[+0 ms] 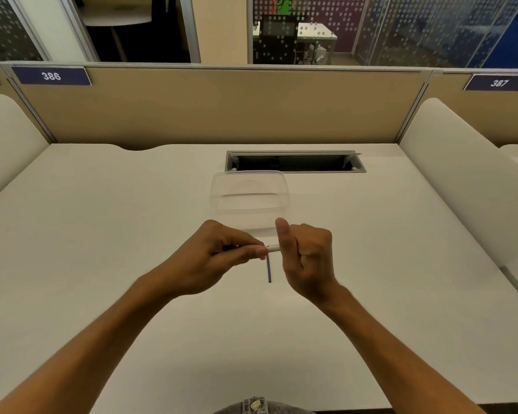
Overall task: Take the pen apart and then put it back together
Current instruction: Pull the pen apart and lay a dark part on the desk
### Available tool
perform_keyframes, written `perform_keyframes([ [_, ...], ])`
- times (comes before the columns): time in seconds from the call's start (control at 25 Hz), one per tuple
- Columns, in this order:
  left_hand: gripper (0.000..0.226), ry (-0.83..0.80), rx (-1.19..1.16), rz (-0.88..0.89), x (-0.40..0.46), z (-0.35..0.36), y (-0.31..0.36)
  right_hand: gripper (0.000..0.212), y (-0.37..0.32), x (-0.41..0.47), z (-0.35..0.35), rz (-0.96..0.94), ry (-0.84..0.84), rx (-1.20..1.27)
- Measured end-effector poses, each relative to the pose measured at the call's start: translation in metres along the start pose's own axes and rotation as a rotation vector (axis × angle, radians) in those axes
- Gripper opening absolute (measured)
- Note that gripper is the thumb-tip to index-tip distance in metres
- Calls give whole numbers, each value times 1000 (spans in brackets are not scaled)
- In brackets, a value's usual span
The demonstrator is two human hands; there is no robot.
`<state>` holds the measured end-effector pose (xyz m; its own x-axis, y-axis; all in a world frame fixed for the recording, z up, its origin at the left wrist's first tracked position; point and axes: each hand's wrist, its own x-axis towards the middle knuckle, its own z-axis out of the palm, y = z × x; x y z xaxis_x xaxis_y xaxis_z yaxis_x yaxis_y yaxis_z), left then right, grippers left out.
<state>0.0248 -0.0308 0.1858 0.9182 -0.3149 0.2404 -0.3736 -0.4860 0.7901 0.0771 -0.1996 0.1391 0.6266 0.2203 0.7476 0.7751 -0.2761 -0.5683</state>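
Observation:
A white pen barrel (273, 248) runs sideways between my two hands above the white desk (102, 234). My left hand (213, 258) pinches its left part with fingertips and thumb; a dark bit shows inside the fingers. My right hand (307, 258) is closed around the barrel's right end, thumb pointing up. A thin dark ink refill (269, 269) lies on the desk just below the barrel, pointing toward me; whether it touches the pen I cannot tell.
A clear plastic container (250, 198) stands on the desk just behind my hands. Further back is a cable slot (295, 162) in the desk. Beige partition panels (222, 106) and white side dividers (461, 174) close off the desk.

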Motion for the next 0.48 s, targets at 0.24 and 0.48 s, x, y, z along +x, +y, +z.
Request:
perform_keyframes([
  [0.24, 24, 105, 409, 172, 1, -1, -1, 61, 0, 2, 1, 223, -18, 42],
  [0.48, 21, 246, 951, 341, -5, 6, -20, 58, 2, 4, 10, 855, -238, 82],
])
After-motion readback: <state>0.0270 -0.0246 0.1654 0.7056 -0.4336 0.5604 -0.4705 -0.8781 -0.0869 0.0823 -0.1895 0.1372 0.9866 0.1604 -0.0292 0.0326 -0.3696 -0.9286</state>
